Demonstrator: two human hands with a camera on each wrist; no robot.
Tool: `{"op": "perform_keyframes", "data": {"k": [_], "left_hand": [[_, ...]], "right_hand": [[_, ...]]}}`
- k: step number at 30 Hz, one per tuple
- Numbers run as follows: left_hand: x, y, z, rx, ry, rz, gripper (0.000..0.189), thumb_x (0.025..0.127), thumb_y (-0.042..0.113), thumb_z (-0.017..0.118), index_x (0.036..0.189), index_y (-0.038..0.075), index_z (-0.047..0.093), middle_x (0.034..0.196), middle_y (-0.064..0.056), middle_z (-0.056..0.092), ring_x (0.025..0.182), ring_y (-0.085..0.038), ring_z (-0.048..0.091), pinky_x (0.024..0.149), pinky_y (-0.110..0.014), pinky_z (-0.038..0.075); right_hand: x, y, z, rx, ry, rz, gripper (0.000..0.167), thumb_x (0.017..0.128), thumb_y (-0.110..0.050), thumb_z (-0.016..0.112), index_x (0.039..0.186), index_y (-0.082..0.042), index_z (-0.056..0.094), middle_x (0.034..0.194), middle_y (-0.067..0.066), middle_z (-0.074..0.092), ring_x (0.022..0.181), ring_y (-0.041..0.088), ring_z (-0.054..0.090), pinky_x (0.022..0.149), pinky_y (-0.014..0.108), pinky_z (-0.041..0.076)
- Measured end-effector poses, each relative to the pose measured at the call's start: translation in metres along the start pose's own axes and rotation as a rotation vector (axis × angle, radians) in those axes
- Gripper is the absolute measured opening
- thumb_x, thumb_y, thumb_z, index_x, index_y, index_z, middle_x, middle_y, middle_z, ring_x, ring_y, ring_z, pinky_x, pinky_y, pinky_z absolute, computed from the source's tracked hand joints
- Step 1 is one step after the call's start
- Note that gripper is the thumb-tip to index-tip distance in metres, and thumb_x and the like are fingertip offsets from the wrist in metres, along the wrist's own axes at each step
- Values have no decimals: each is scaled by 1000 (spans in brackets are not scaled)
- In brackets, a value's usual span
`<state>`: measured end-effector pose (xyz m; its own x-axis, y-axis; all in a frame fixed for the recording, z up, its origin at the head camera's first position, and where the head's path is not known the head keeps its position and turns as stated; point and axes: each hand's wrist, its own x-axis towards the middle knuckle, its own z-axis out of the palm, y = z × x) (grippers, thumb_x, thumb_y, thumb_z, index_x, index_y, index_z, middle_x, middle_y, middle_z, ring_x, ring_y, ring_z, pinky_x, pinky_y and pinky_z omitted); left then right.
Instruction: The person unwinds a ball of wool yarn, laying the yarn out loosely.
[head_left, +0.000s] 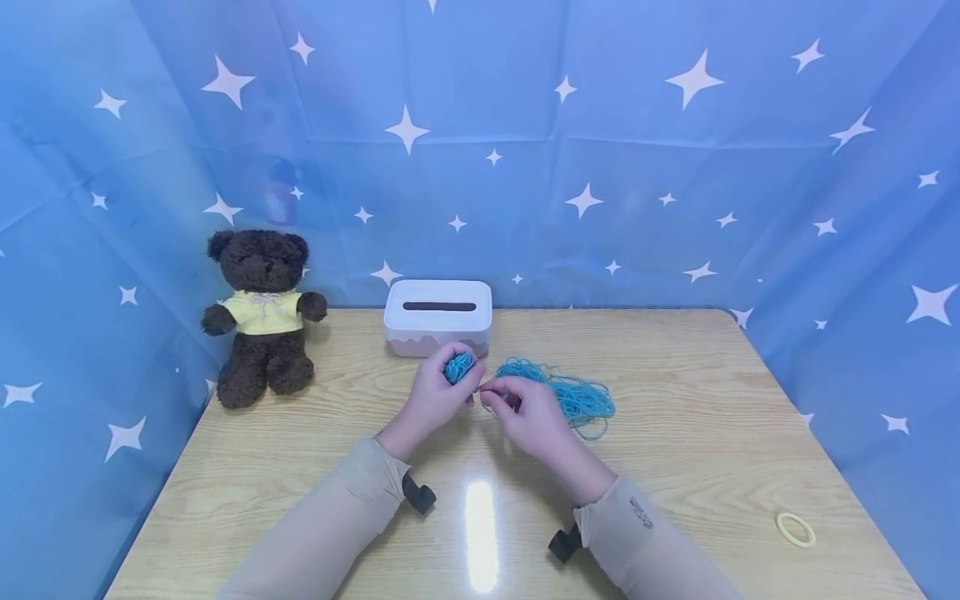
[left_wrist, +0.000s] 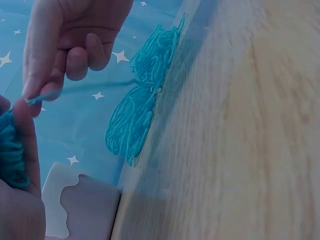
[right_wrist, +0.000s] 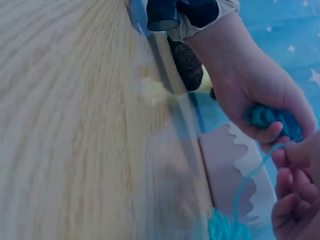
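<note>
My left hand grips a small wound ball of blue yarn over the middle of the table. Right beside it, my right hand pinches the yarn strand between thumb and forefinger, close to the ball. From the pinch the strand runs down to a loose heap of blue yarn on the table, partly hidden behind the right hand in the head view. Two looped bunches of that heap show in the left wrist view.
A white-topped tissue box with a dark slot stands just beyond my left hand. At the back left is a brown teddy bear in a yellow top. A pale yellow ring lies at the right on the wooden table.
</note>
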<state>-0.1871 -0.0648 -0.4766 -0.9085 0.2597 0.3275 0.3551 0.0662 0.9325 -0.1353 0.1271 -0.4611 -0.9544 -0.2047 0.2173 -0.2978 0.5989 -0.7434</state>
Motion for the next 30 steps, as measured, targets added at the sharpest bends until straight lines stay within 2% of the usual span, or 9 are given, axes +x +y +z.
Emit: {"op": "perform_keyframes", "data": {"k": [3, 7, 10, 12, 16, 21, 24, 27, 30], "left_hand": [[0, -1, 0, 6, 2, 9, 15, 103, 12, 77, 111, 7, 66, 95, -16, 71, 60, -16, 67, 55, -33, 63], [0, -2, 0, 10, -21, 43, 13, 103, 10, 75, 110, 6, 65, 94, -16, 73, 60, -17, 67, 55, -31, 62], [-2, -3, 1, 7, -49, 67, 12, 103, 8, 74, 111, 5, 64, 96, -20, 76, 62, -20, 69, 56, -33, 63], [-2, -3, 2, 1, -56, 69, 13, 103, 7, 74, 111, 5, 64, 96, -21, 76, 62, -23, 70, 56, -34, 64], [-4, -1, 2, -7, -47, 52, 14, 103, 7, 75, 112, 5, 64, 96, -19, 74, 60, -30, 70, 55, -35, 64], [-4, -2, 2, -14, -40, 41, 14, 104, 8, 74, 113, 4, 65, 93, -17, 72, 60, -25, 68, 54, -34, 62], [-4, -4, 1, -24, -11, 33, 14, 104, 9, 73, 114, 2, 65, 90, -17, 70, 62, -17, 66, 54, -31, 61], [-3, -6, -1, 1, 39, 43, 17, 103, 8, 74, 115, -1, 66, 91, -15, 71, 64, -12, 66, 55, -27, 60], [-2, -7, -3, 63, 96, 77, 19, 101, 7, 76, 115, -3, 67, 98, -14, 73, 78, -11, 68, 70, -23, 61]], "right_hand": [[-3, 1, -2, -4, -22, 14, 20, 105, -25, 76, 123, -18, 82, 97, -2, 79, 71, 8, 60, 62, 24, 52], [-5, 4, -1, -23, -47, 8, 39, 103, -31, 79, 139, -16, 74, 120, 4, 78, 73, 6, 62, 64, 23, 54], [-5, 6, 3, -40, -21, -36, 41, 102, -29, 80, 140, -14, 74, 128, 5, 77, 72, 3, 62, 64, 22, 55], [-6, 7, 5, -54, 7, -60, 33, 102, -27, 80, 133, -15, 78, 123, 3, 79, 70, 3, 62, 63, 21, 55], [-6, 9, 8, -57, 72, -89, 13, 103, -24, 79, 114, -18, 83, 103, -2, 80, 68, 3, 59, 61, 22, 52], [-9, 14, 8, -22, 111, -109, 10, 103, -19, 79, 111, -16, 83, 91, -3, 77, 69, 4, 59, 62, 22, 54], [-10, 20, 4, 6, 96, -125, 11, 103, -17, 78, 113, -14, 83, 91, -2, 76, 70, 3, 59, 63, 22, 55], [-10, 26, -7, 16, 41, -130, 11, 104, -17, 77, 113, -14, 83, 92, -3, 76, 69, 3, 58, 62, 23, 54], [-9, 30, -25, 0, -71, -114, 10, 105, -19, 77, 112, -15, 83, 91, -2, 77, 67, 5, 57, 61, 24, 52]]}}
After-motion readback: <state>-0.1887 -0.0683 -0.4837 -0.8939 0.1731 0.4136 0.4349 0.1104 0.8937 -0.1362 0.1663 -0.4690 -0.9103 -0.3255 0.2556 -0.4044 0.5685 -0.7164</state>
